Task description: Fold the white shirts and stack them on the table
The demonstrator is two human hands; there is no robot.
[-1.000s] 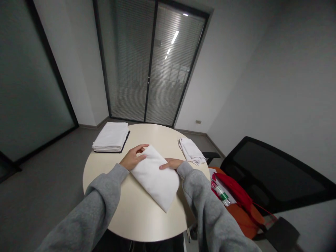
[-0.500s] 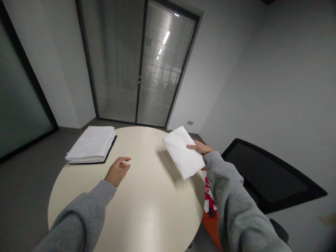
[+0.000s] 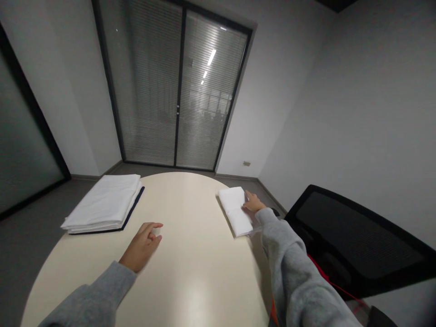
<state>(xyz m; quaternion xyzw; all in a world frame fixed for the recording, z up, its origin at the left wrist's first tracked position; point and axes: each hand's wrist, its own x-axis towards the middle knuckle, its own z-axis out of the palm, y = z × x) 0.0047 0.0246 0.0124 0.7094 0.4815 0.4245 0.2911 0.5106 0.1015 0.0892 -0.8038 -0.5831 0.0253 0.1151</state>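
Folded white cloth [image 3: 233, 212] at 2 o'clock on the counter [image 3: 194, 254], near the edge. Our right hand [image 3: 254, 203] is at its 3 o'clock side, fingers at the cloth's edge; can't tell if clamped. Our left hand [image 3: 141, 247], around 8 o'clock from the cloth: thumb and fingers apart, nothing held. White stack [image 3: 104, 200] at 10 o'clock on the counter, neither hand on it. Black chair [image 3: 357, 240] at 3 o'clock. We judge folding done on this cloth, right hand not clear yet.

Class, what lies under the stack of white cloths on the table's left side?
Under the white cloth stack, a thin dark flat item shows along the right and near edges; its middle is covered.
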